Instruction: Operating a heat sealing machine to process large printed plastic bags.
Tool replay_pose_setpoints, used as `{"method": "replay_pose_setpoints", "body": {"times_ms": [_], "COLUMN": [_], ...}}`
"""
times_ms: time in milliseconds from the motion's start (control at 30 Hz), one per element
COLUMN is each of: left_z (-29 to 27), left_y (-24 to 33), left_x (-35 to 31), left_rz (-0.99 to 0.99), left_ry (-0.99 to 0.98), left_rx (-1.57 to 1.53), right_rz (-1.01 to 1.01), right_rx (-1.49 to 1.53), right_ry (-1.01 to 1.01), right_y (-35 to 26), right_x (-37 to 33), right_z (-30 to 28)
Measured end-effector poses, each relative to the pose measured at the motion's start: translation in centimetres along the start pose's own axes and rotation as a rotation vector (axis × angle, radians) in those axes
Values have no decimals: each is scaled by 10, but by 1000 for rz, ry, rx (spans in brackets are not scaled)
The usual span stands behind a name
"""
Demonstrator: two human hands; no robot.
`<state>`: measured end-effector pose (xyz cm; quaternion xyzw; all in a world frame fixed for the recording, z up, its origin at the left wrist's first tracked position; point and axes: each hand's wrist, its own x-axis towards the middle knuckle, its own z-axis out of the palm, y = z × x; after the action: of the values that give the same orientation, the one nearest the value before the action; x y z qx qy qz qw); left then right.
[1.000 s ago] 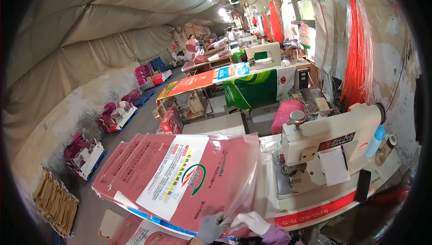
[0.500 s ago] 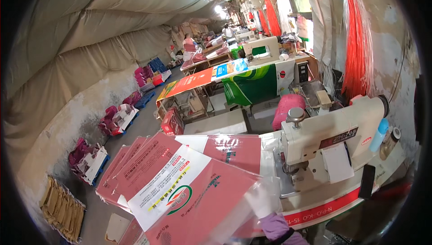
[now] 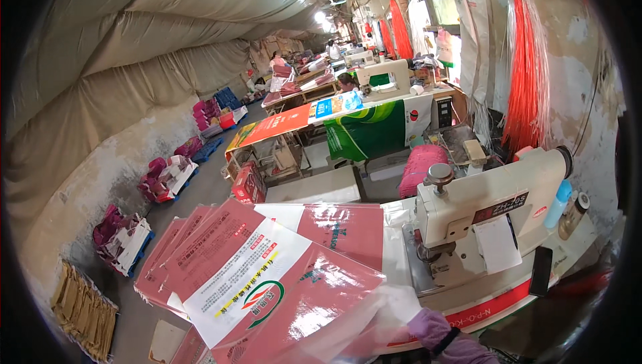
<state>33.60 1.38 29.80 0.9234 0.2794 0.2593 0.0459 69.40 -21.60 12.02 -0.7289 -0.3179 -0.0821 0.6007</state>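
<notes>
A pile of flat maroon-and-white printed sacks point(image 3: 227, 277) fans out in front of me, the top one slanting down to the right. My right hand point(image 3: 400, 304), in a white glove with a purple sleeve, is closed on the right edge of the top sack; its fingertips are partly hidden by glare. Clear film point(image 3: 341, 337) hangs at the sack's lower edge, below the hand. Just beyond that hand stands a cream sewing machine point(image 3: 478, 213) on its table. My left hand does not show.
A dark phone point(image 3: 541, 271) lies on the table's right side, near a light blue bottle point(image 3: 558, 205). Pink thread point(image 3: 423, 168) sits behind the machine. Sack bundles point(image 3: 124, 240) line the left wall. Another sewing table point(image 3: 281, 126) stands ahead, with people farther off.
My right hand has moved slightly right and down with the sack's edge, and more purple sleeve shows. The view has shifted a little. A person's head now shows behind the sewing table ahead.
</notes>
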Motion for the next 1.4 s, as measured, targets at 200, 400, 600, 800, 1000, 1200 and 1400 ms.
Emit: {"method": "replay_pose_setpoints", "body": {"times_ms": [200,400,600,800,1000,1200,1400], "left_z": [9,2,8,95,336,377,401], "left_y": [-27,-29,-197,-75,157,205,226], "left_x": [-18,-36,77,394,302,256,262], "left_rz": [338,480,87,398,867,1018,1099], "left_ry": [-180,-365,205,395,-294,-321,-392], "left_rx": [222,57,-621,-183,213,-234,-517], "right_rz": [360,14,-703,-498,675,928,953], "right_rx": [-383,-681,-293,184,326,36,-60], "right_ry": [57,-229,-677,-148,44,310,387], "right_y": [-3,-15,-113,-194,-79,-116,-137], "right_x": [23,35,24,-28,-145,-197,-210], "right_z": [6,-17,49,43,-52,-80,-80]}}
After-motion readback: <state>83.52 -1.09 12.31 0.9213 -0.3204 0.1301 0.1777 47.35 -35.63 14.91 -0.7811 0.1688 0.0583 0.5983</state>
